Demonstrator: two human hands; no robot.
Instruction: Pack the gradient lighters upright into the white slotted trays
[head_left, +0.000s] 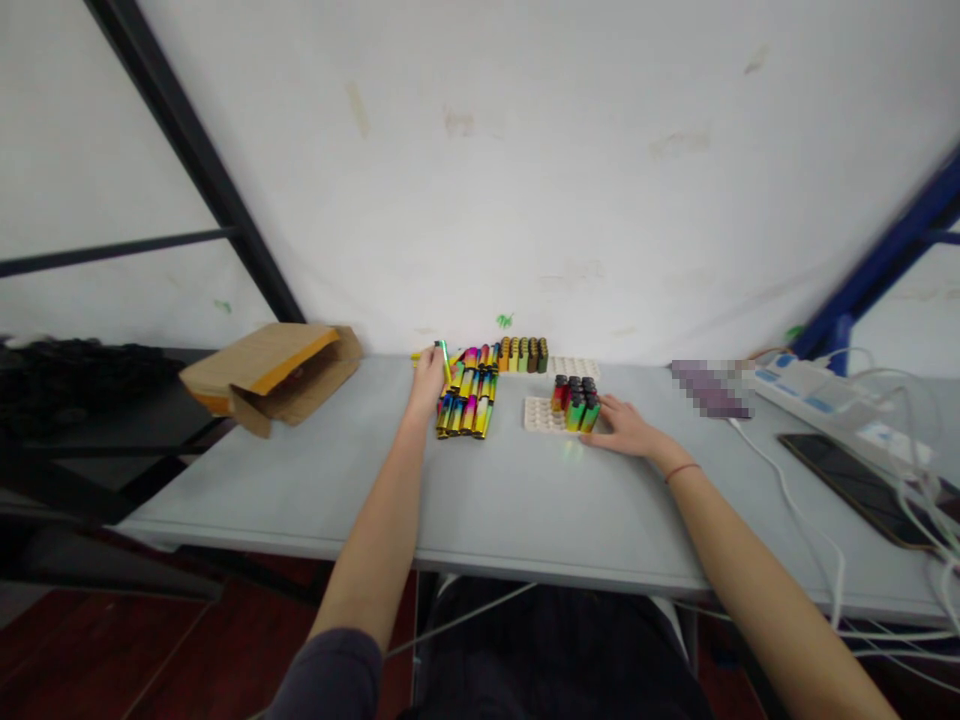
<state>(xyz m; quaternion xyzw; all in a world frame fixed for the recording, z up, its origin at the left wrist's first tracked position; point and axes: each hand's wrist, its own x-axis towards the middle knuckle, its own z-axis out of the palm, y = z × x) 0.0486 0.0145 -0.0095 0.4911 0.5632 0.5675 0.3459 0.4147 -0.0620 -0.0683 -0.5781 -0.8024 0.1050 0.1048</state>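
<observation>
My left hand is closed round a green lighter, held upright at the left edge of a pile of rainbow-coloured lighters lying on the grey table. My right hand rests flat with fingers spread against the right side of a white slotted tray. Several lighters stand upright in that tray's right half. A second white tray lies behind it, with a row of orange and dark lighters standing to its left near the wall.
An open cardboard box lies on its side at the table's left rear. At the right are a power strip, white cables and a dark phone. Black and blue shelf frames flank the wall.
</observation>
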